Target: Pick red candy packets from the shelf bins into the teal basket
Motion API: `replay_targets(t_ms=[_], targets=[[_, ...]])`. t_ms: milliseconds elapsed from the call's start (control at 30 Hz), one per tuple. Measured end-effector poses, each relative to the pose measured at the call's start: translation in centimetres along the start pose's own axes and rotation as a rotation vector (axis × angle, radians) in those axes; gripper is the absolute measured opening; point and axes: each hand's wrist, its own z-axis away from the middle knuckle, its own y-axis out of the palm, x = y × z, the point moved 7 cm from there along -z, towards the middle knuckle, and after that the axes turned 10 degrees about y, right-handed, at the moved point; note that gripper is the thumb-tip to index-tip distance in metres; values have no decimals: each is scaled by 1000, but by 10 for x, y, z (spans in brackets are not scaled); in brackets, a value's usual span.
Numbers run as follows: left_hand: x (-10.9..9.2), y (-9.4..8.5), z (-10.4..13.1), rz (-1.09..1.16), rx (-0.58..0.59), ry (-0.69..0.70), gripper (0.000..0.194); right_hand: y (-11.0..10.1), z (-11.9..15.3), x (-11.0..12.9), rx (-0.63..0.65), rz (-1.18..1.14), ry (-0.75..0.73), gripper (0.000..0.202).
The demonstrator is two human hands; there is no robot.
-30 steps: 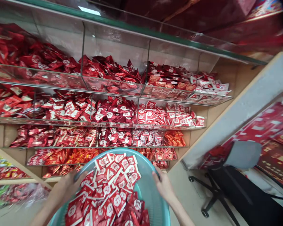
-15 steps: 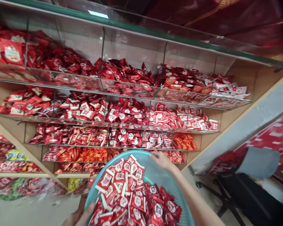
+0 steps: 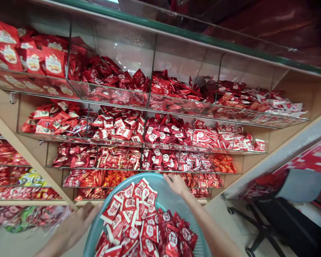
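Note:
A teal plastic basket (image 3: pixel 89 237) fills the lower middle of the view. Inside lies a heap of small red packets: light-edged ones (image 3: pixel 130 203) at the left and dark red ones with round white labels (image 3: pixel 173 237) at the right. My right hand (image 3: pixel 176 184) grips the far rim, fingers closed over it, and its forearm crosses above the basket's right side. My left hand (image 3: pixel 81 217) is blurred beside the left rim, its fingertips close to the edge. Whether those fingers grip the rim is unclear.
Ahead stands a wooden display rack with glass-fronted tiers (image 3: pixel 109 92) of red and orange packets. A green-edged glass shelf (image 3: pixel 176 30) spans the top. Plastic bags (image 3: pixel 34 217) lie at lower left. At the right is a wheeled chair (image 3: pixel 283 214).
The rack has shifted right in view, and the basket slightly left and down. My left hand has moved up and left along the basket's side. My right hand still holds the rim.

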Motion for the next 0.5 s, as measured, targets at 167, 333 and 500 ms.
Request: replay_targets(t_ms=[167, 333, 500], targets=[[-48, -11, -65, -52, 0, 283, 57, 12, -2, 39, -2, 24, -42, 50], [-74, 5, -107, 11, 110, 368, 64, 22, -5, 69, -12, 43, -81, 53], [-77, 9, -133, 122, 178, 421, 63, 28, -9, 90, -17, 64, -98, 56]])
